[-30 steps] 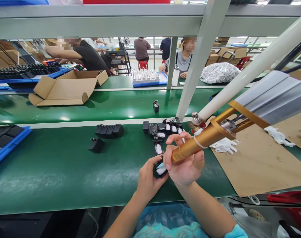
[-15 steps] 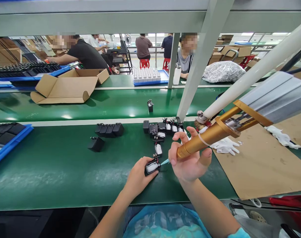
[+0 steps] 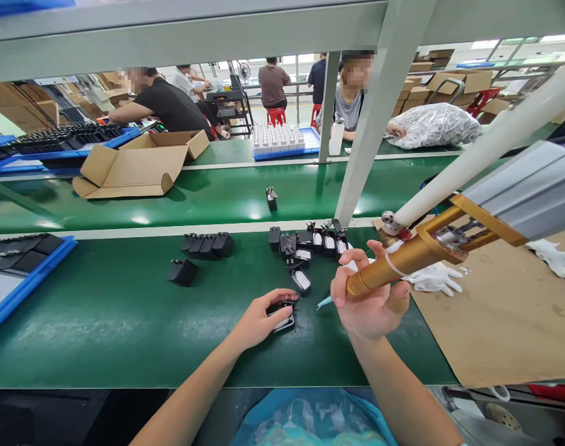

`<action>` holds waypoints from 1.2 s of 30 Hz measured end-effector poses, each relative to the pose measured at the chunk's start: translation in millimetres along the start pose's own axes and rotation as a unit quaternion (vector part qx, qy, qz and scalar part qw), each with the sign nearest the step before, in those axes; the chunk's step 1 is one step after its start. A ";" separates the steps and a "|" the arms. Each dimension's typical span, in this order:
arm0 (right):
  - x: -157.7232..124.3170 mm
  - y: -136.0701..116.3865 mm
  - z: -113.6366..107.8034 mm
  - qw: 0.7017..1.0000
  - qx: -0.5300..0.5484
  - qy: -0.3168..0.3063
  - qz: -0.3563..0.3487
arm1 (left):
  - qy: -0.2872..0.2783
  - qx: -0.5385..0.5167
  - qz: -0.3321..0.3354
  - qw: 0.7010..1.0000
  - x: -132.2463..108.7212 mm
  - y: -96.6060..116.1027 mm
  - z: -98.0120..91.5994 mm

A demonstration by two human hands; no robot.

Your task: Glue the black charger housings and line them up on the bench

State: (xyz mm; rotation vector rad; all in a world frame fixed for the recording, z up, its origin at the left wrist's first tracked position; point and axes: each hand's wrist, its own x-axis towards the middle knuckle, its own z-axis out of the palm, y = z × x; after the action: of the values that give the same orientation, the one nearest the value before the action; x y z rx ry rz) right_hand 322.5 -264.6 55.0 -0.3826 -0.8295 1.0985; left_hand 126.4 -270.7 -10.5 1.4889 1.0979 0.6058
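Note:
My left hand (image 3: 257,321) is closed around a black plug-adapter housing (image 3: 286,323) with a white part inside, low over the green bench. Its thumb lies across the open top and hides some of it. In my right hand (image 3: 368,310) is a gold dispensing gun (image 3: 398,267), gripped around its front end. Its thin light-blue nozzle (image 3: 325,302) points down-left, apart from the housing. Just beyond the left hand lies another open housing (image 3: 301,282). Behind it, several more housings (image 3: 316,240) stand in a cluster, some showing white insides.
Closed black adapters (image 3: 207,246) stand in a row at left, near a blue tray (image 3: 64,257). A slanting post (image 3: 363,136) rises behind the cluster. White gloves (image 3: 433,277) lie on cardboard (image 3: 491,328) at right. One adapter (image 3: 271,199) sits on the far green belt.
The nozzle has come away from the housing. My left hand has shifted slightly left, its thumb now over the housing. Across the belt, a co-worker's hand has reached the plastic bag.

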 end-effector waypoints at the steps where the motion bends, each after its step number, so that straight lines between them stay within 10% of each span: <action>1: -0.4 -0.7 -0.9 1.000 0.001 -0.001 0.002 | 0.008 -0.002 0.011 1.000 -0.2 -0.1 2.0; 18: -1.8 -1.3 -3.2 1.000 0.008 0.007 0.012 | 0.058 0.346 0.131 0.927 -34.1 14.1 4.2; 30: -0.6 -3.4 -1.1 0.999 -0.017 0.024 0.019 | 0.223 0.211 0.126 0.943 -31.0 -11.5 39.4; 36: -1.1 -2.9 -1.2 1.000 -0.008 0.012 0.016 | 0.198 0.338 0.073 0.917 -31.7 -19.7 40.4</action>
State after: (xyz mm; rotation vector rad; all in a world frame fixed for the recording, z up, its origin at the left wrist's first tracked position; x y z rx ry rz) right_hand 325.0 -266.7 55.7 -0.4237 -0.8133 1.1155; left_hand 141.0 -318.9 -32.5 2.1152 1.6285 0.6880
